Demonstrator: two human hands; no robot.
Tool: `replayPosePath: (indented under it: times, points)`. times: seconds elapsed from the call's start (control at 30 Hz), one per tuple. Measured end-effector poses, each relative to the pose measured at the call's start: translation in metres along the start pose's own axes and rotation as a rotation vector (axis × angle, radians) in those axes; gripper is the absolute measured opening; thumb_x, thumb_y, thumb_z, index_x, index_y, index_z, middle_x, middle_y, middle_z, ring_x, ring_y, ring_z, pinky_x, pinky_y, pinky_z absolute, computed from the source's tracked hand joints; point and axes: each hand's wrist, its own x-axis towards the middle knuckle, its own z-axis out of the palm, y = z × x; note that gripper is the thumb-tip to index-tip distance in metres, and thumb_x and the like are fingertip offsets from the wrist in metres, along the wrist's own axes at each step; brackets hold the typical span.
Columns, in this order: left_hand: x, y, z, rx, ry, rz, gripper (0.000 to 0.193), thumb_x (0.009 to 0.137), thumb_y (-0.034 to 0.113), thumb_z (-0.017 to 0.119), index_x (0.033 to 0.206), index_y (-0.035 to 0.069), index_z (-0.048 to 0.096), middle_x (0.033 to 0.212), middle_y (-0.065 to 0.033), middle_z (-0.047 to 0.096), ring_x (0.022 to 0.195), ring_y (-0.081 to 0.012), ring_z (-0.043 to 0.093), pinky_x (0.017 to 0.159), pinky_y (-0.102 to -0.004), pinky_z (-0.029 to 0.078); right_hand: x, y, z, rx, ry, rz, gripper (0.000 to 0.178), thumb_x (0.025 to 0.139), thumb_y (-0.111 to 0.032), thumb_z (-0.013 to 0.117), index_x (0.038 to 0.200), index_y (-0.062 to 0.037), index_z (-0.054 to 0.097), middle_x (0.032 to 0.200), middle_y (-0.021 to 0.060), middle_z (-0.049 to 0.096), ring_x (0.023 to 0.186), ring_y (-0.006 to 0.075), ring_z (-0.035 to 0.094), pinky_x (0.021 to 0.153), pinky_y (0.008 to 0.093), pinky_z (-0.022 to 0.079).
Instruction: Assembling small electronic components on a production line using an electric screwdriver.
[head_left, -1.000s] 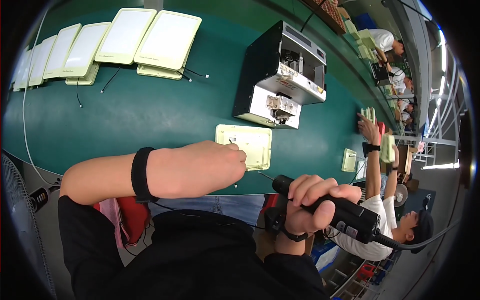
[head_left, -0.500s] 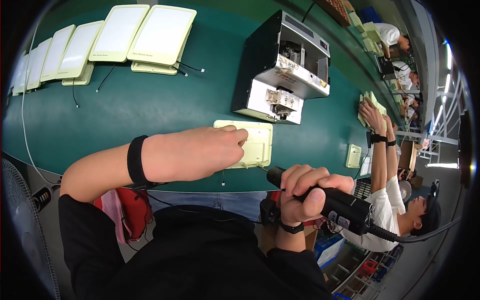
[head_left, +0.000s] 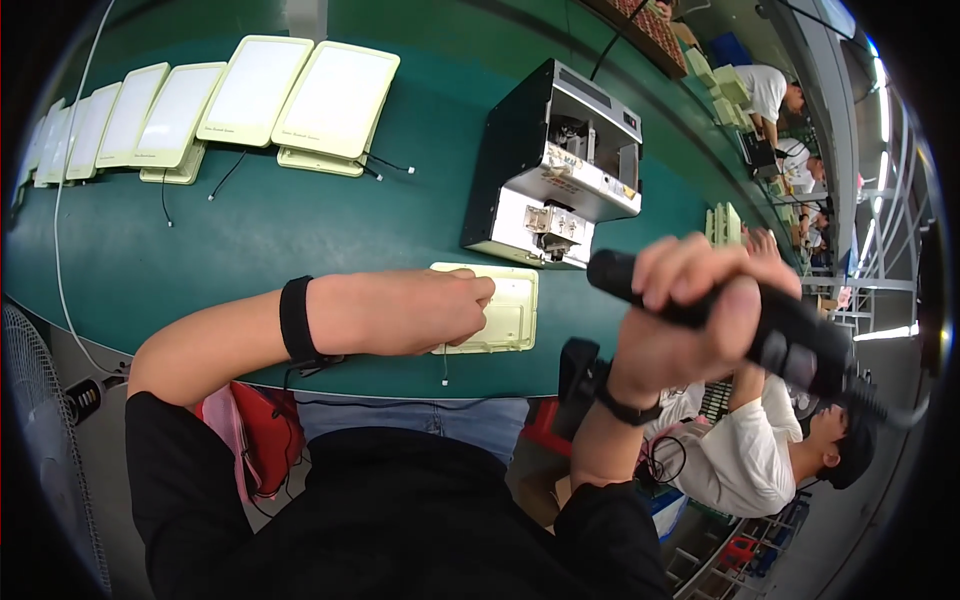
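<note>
Casing (head_left: 514, 305), pale green, lies on green bench (head_left: 330, 225) under left hand (head_left: 415, 312), showing mostly right of its bunched fingers; long axis roughly left-right. Left hand nearer; can't tell if fingers pinch anything. Right hand (head_left: 690, 325), raised apart to the right, grasps black electric screwdriver (head_left: 612, 276). Count: one casing at hand, one screwdriver, one boxy machine (head_left: 512, 160), at least seven white-faced panels (head_left: 335, 95), far ones overlapping.

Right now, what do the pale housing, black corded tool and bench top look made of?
Pale housing: likely moulded plastic, satin, from its even colour and raised rim. Black corded tool: probably plastic, uniformly black; blur hides finish. Green bench top: smooth, maybe rubber or laminate, faint sheen.
</note>
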Motion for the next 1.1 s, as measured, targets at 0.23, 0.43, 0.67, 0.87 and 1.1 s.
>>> replayPosePath:
  times: [0.23, 0.43, 0.67, 0.87, 1.1]
  points:
    - [0.0, -0.006, 0.003, -0.021, -0.006, 0.003, 0.011, 0.079, -0.007, 0.064, 0.087, -0.001, 0.059, 0.101, -0.0144, 0.052, 0.095, -0.033, 0.059, 0.078, -0.0411, 0.052, 0.002, 0.016, -0.001, -0.058, 0.059, 0.116, 0.016, 0.1, -0.018, 0.057, 0.111, -0.0088, 0.049, 0.068, 0.0061, 0.049, 0.046, 0.0144, 0.042, 0.044, 0.0319, 0.04]
    - [-0.002, -0.01, 0.002, -0.139, 0.01, -0.015, 0.01, 0.078, -0.008, 0.062, 0.085, 0.0, 0.06, 0.099, -0.0138, 0.052, 0.093, -0.0322, 0.059, 0.077, -0.0413, 0.051, -0.041, -0.023, -0.012, 0.116, -0.007, 0.229, 0.031, 0.098, -0.02, 0.066, 0.117, -0.0095, 0.044, 0.068, 0.0075, 0.051, 0.044, 0.0167, 0.045, 0.043, 0.0352, 0.044]
    - [0.0, -0.007, 0.001, -0.077, 0.0, -0.016, 0.013, 0.075, -0.009, 0.061, 0.086, -0.001, 0.061, 0.098, -0.0133, 0.053, 0.091, -0.0318, 0.059, 0.077, -0.0406, 0.051, -0.09, -0.036, 0.008, 0.022, -0.118, 0.277, 0.034, 0.099, -0.031, 0.065, 0.112, -0.0116, 0.04, 0.065, 0.0056, 0.05, 0.045, 0.0153, 0.045, 0.042, 0.0322, 0.044]
    - [0.001, -0.011, 0.007, -0.063, 0.021, 0.018, 0.012, 0.075, -0.009, 0.061, 0.085, -0.001, 0.061, 0.096, -0.0134, 0.052, 0.091, -0.0321, 0.059, 0.077, -0.041, 0.05, -0.095, -0.032, 0.015, 0.045, -0.12, 0.309, 0.036, 0.098, -0.031, 0.068, 0.11, -0.0124, 0.039, 0.066, 0.006, 0.052, 0.045, 0.0162, 0.048, 0.042, 0.0329, 0.045]
    - [-0.001, -0.012, 0.007, -0.083, 0.046, 0.028, 0.02, 0.076, -0.009, 0.061, 0.095, -0.001, 0.062, 0.099, -0.0146, 0.054, 0.093, -0.0333, 0.059, 0.079, -0.0419, 0.05, -0.098, -0.022, 0.018, 0.046, -0.158, 0.357, 0.037, 0.098, -0.032, 0.068, 0.109, -0.0131, 0.039, 0.066, 0.0054, 0.052, 0.045, 0.0164, 0.048, 0.043, 0.0327, 0.045]
